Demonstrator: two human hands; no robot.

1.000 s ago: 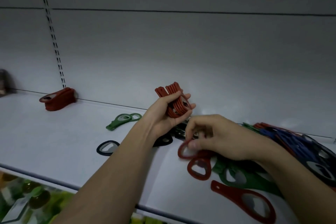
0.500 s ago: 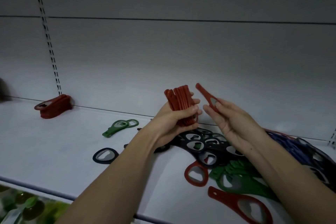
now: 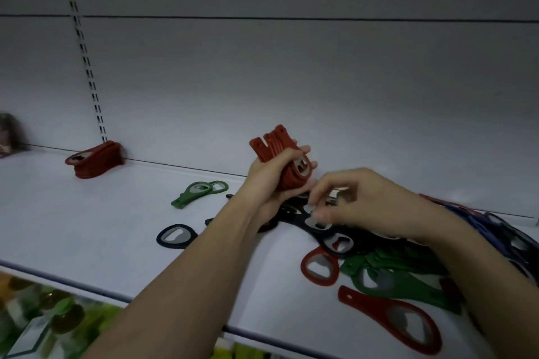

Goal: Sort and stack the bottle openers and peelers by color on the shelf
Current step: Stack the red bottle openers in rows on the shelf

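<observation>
On a white shelf [image 3: 87, 221], the left hand [image 3: 271, 181] grips a bundle of red bottle openers [image 3: 281, 160], fingers curled tight round it, raised above the shelf near the back edge. The right hand [image 3: 358, 201] hovers just beside it over a mixed pile of openers [image 3: 408, 265] toward the right edge, its fingers loosely curled and holding nothing. A stack of red openers [image 3: 94, 159] sits against the back edge at the left. A green opener [image 3: 199, 191] and a dark opener [image 3: 175, 236] lie apart on the middle of the shelf. Two loose red openers [image 3: 320, 267] lie near the front edge.
</observation>
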